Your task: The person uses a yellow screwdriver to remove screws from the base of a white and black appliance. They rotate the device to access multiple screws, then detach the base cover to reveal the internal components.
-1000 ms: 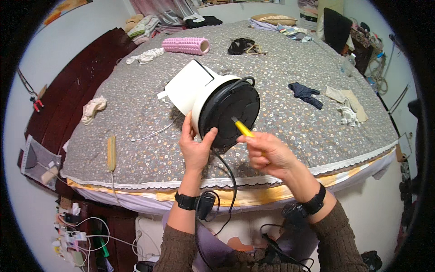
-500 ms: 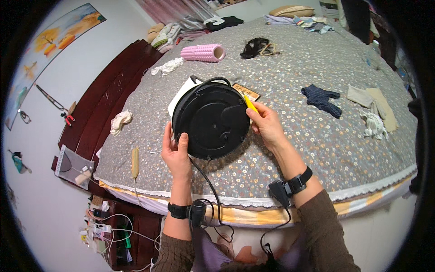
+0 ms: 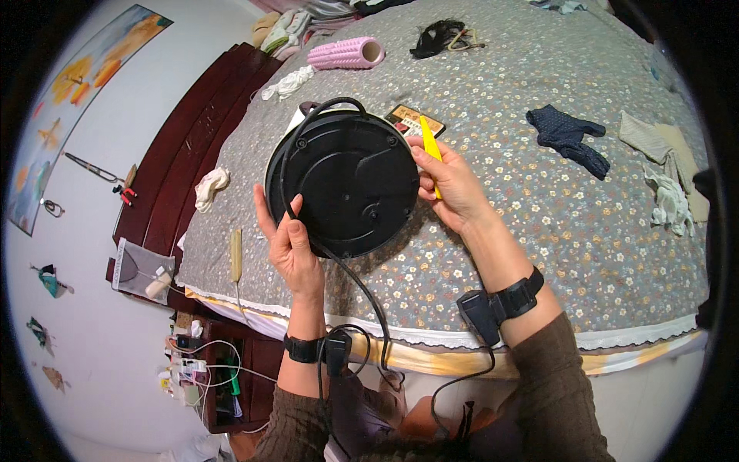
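Note:
A round appliance with a black underside [image 3: 339, 185] and a white body behind it is held up over the bed, its base facing me. My left hand [image 3: 291, 250] is closed at its lower left rim. The black power cord [image 3: 286, 158] loops over the top and left of the base and passes between my left thumb and fingers. My right hand [image 3: 456, 189] grips a slim yellow tool [image 3: 431, 142] with a tapered tip pointing up. Its fingers are at the right rim of the base; whether they press on it I cannot tell.
The patterned bed [image 3: 477, 262] carries a pink foam roller [image 3: 346, 53], black hair-like strands [image 3: 439, 38], a dark flat box [image 3: 416, 121], dark blue clothing [image 3: 566, 138] and pale clothes [image 3: 666, 185]. Cables clutter a bedside cabinet [image 3: 246, 362] at lower left.
The cord now lies across the left of the base and between my left fingers. The base has shifted slightly left and up. The yellow tool has moved right and down, and more of it shows.

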Tool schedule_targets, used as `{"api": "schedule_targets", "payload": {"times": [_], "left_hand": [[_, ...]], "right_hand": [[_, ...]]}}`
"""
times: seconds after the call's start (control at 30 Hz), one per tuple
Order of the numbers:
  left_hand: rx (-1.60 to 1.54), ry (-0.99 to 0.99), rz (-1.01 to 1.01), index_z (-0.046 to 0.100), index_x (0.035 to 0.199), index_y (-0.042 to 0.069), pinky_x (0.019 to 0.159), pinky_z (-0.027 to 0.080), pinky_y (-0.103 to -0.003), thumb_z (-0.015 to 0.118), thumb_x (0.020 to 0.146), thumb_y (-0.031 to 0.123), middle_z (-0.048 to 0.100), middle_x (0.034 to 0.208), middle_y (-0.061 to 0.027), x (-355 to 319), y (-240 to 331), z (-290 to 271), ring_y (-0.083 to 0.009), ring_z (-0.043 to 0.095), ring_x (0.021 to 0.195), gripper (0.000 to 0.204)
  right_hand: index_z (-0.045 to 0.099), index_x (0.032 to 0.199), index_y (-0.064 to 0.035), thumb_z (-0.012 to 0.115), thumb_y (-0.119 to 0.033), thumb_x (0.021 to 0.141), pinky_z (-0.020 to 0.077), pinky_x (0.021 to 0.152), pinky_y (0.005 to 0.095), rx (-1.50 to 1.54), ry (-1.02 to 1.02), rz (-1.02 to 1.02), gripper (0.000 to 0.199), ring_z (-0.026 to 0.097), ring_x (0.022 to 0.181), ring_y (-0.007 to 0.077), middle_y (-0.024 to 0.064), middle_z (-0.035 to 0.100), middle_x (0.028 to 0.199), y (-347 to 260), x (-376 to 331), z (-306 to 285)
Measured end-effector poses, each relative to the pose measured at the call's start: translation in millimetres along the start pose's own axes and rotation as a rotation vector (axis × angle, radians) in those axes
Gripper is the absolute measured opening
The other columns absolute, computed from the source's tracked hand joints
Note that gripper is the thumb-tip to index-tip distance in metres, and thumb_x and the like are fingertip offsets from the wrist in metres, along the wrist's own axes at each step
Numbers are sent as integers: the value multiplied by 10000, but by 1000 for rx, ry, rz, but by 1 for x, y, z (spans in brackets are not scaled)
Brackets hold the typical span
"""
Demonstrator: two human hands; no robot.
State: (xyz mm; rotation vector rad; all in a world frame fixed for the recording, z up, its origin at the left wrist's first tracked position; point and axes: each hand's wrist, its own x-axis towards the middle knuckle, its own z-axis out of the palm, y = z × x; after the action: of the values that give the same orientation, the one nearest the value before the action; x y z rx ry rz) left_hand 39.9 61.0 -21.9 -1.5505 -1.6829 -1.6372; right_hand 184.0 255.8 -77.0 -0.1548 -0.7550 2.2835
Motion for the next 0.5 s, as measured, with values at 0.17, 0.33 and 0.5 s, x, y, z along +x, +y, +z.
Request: {"api": "schedule_targets", "payload": {"times": [0.17,0.33,0.5], "left_hand": [[-608,162,-89,418,1556,-14,1243,337,-423,462,1120,235,256,1698,-176,-3,-4,0,-276,330,1529,503],[-655,-48,-376,330,1599,4,1167,440,-349,480,1103,117,408,1625,-143,-2,-4,-9,-206,518,1399,530],[-555,-60,-333,334,1589,1,1151,470,-386,496,1109,179,472,1581,-149,-9,-11,-7,-228,525,1401,537]], "right_hand": [[658,1291,-131,693,-202,1020,351,486,163,-14,61,-8,282,423,596,-1,-99,501,809,2,1,-7],[644,1324,-131,690,-230,1028,335,514,172,-13,85,19,316,415,611,7,-95,486,801,5,-1,-18],[655,1295,-124,758,-240,981,341,519,188,-8,77,23,351,426,623,14,-83,502,799,6,-3,-22]]}}
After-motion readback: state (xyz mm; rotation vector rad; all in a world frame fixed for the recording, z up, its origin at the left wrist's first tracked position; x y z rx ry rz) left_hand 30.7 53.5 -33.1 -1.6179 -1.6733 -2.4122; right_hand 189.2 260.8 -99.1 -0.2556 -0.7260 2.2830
